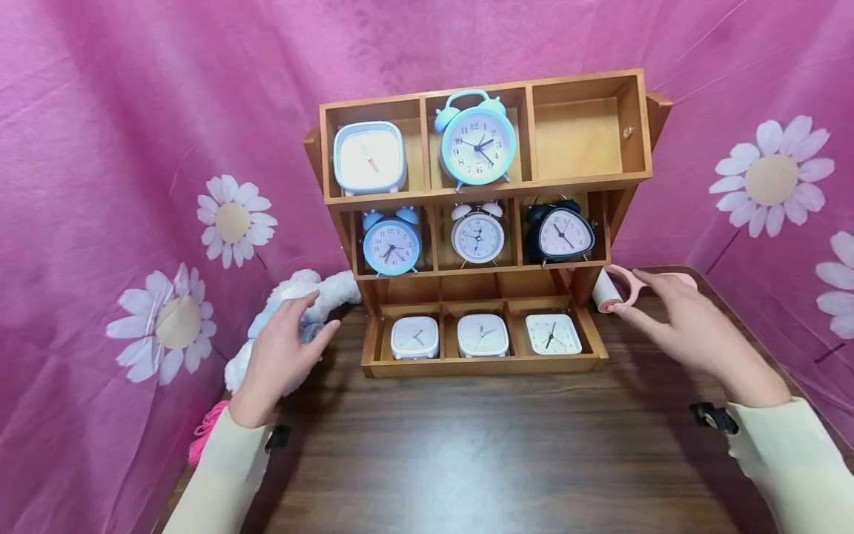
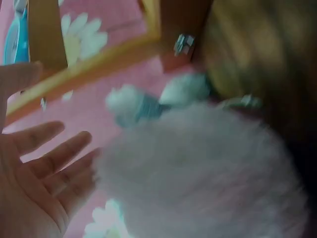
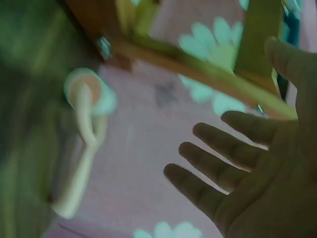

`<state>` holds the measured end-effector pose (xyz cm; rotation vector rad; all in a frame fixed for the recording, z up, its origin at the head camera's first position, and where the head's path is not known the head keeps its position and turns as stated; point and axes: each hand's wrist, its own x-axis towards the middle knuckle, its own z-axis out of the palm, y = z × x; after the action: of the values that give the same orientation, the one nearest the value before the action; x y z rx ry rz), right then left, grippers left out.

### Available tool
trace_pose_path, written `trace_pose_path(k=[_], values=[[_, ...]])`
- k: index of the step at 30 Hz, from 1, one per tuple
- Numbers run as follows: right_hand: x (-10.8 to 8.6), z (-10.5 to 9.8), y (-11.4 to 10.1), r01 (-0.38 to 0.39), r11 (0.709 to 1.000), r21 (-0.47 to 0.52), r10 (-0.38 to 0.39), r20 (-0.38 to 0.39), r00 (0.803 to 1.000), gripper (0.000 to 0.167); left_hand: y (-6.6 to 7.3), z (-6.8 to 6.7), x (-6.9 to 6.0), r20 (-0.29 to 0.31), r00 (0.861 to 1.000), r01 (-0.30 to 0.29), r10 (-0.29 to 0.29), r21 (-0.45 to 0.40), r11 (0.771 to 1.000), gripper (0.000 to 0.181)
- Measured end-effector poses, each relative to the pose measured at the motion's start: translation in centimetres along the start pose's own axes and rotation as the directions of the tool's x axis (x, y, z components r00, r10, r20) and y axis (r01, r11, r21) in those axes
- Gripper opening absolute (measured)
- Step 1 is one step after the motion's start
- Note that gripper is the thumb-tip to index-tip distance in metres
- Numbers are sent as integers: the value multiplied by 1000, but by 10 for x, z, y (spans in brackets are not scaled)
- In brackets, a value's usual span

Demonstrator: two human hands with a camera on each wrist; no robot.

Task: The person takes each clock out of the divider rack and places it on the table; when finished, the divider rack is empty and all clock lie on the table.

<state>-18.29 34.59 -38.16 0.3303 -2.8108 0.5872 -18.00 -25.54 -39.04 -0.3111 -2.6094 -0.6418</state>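
My left hand [image 1: 283, 352] is raised over the table's left side with fingers spread, holding nothing. Beside and partly behind it lies a fluffy white plush toy [image 1: 343, 291], blurred and large in the left wrist view. On the right, my other hand [image 1: 694, 330] has its fingers extended above a lint roller [image 1: 606, 291] with a pink handle; the right wrist view shows the palm apart from that roller [image 3: 89, 94]. Between the hands stands a tiered wooden rack [image 1: 487, 367]. Its top row has a white square clock [image 1: 369, 157] and a turquoise twin-bell alarm clock [image 1: 478, 146].
Blue [image 1: 392, 245], white [image 1: 477, 236] and black [image 1: 565, 233] alarm clocks fill the middle row. Three white square clocks, one at the right [image 1: 553, 334], sit in the bottom row. Pink cord [image 1: 205, 432] lies at the table's left edge. A pink flowered curtain surrounds the table [image 1: 454, 452].
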Motion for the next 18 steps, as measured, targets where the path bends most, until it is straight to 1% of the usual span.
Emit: trace_pose_path(k=[2, 3, 4, 6, 7, 10, 11, 14, 15, 16, 18], values=[[-3, 10, -2, 11, 999, 38, -10, -15, 1000, 73, 2, 7, -3, -12, 999, -36, 36, -64, 997, 59], [-5, 16, -4, -4, 999, 48, 4, -15, 1000, 71, 3, 10, -5, -14, 999, -47, 46, -91, 995, 58], [-6, 21, -6, -19, 998, 56, 20, -18, 1000, 70, 2, 16, -7, -23, 998, -61, 59, -129, 990, 57], [-9, 29, -9, -54, 996, 74, 55, -22, 998, 67, 5, 22, -11, -2, 999, -53, 53, -171, 984, 58], [-11, 33, -11, -76, 993, 91, 79, -22, 997, 67, 6, 25, -13, 13, 999, -39, 43, -189, 981, 58], [-15, 41, -18, -144, 979, 142, 146, -4, 989, 67, 13, 30, -19, 68, 998, 30, -14, -241, 970, 61], [-17, 43, -20, -161, 975, 156, 163, 0, 987, 67, 19, 28, -21, 99, 994, 62, -39, -242, 968, 63], [-19, 48, -24, -189, 965, 181, 193, -5, 981, 65, 26, 30, -26, 147, 986, 122, -84, -270, 955, 65], [-20, 49, -25, -190, 965, 180, 196, -14, 981, 64, 27, 31, -27, 159, 983, 136, -95, -271, 953, 65], [-21, 50, -26, -191, 964, 184, 198, -22, 980, 64, 25, 35, -28, 155, 983, 134, -94, -279, 951, 65], [-21, 52, -27, -190, 963, 192, 200, -31, 979, 64, 26, 38, -31, 157, 982, 150, -108, -282, 948, 66]])
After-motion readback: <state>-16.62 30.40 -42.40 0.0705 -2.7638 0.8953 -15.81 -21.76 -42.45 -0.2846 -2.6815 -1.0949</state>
